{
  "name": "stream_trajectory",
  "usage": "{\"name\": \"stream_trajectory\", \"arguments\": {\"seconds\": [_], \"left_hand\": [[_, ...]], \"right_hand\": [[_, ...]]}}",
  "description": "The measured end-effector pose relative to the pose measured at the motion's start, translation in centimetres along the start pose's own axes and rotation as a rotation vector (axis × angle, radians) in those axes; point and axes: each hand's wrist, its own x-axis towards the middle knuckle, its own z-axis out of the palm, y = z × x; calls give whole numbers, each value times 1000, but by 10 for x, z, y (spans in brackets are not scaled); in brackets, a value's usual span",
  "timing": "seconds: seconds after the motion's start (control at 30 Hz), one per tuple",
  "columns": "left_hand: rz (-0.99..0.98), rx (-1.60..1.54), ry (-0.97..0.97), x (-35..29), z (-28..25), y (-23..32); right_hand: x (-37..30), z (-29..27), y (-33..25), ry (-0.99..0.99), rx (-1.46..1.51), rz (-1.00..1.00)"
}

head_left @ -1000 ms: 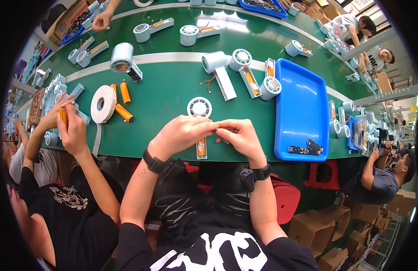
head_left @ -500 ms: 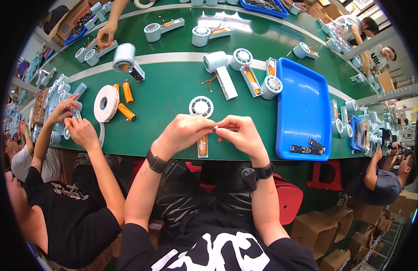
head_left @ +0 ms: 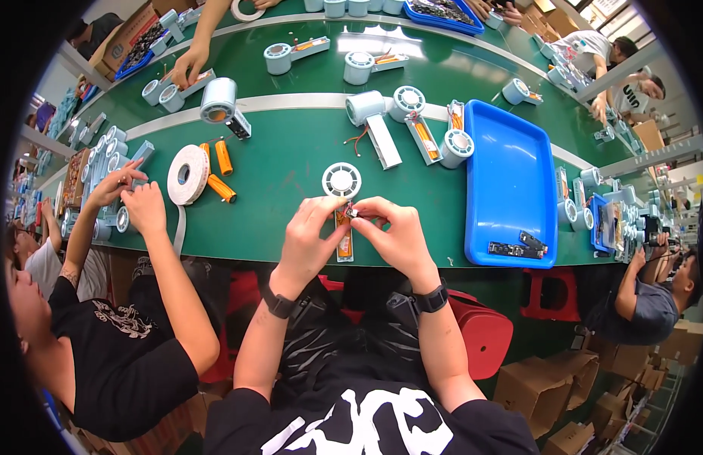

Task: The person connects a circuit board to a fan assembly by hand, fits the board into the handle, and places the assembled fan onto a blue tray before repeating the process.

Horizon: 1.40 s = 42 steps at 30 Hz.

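Note:
A light-blue handheld fan lies in front of me, its round grille away from me and its open handle toward me. An orange battery shows in the handle, between my hands. Just over the handle, my left hand pinches thin wires with its thumb and fingers. Closed on a small white connector at those wires is my right hand. The fingertips hide much of the connector, so whether it is joined to anything I cannot tell.
A blue tray holding black circuit boards is at right. Several fans, one a white-handled fan, lie beyond. Left are a tape roll and orange batteries. A co-worker sits close on my left.
Both hands have come closer over the handle, and my left hand has turned more upright. The wires now show between the fingertips. Fans on the far strip have shifted right.

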Motion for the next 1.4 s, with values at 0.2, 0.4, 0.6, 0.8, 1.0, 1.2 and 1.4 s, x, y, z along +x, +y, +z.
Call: {"name": "stream_trajectory", "arguments": {"seconds": [0.2, 0.4, 0.6, 0.8, 1.0, 1.2, 1.4], "left_hand": [[-59, -79, -13, -6, 0, -10], [-17, 19, 33, -11, 3, -9], [-166, -15, 36, -7, 3, 3], [-248, -97, 82, -4, 9, 1], [-313, -39, 47, -3, 7, 6], [-187, 29, 58, -10, 6, -1], [-180, -24, 110, 1, -16, 2]], "right_hand": [[-11, -8, 3, -3, -327, -263], [-14, -2, 14, 65, -459, -464], [-11, 2, 10, 87, -424, -430], [-11, 5, 10, 101, -392, -439], [-11, 15, 3, 165, -329, -372], [-5, 20, 5, 90, -398, -476], [-2, 24, -6, 50, -593, -517]]}}
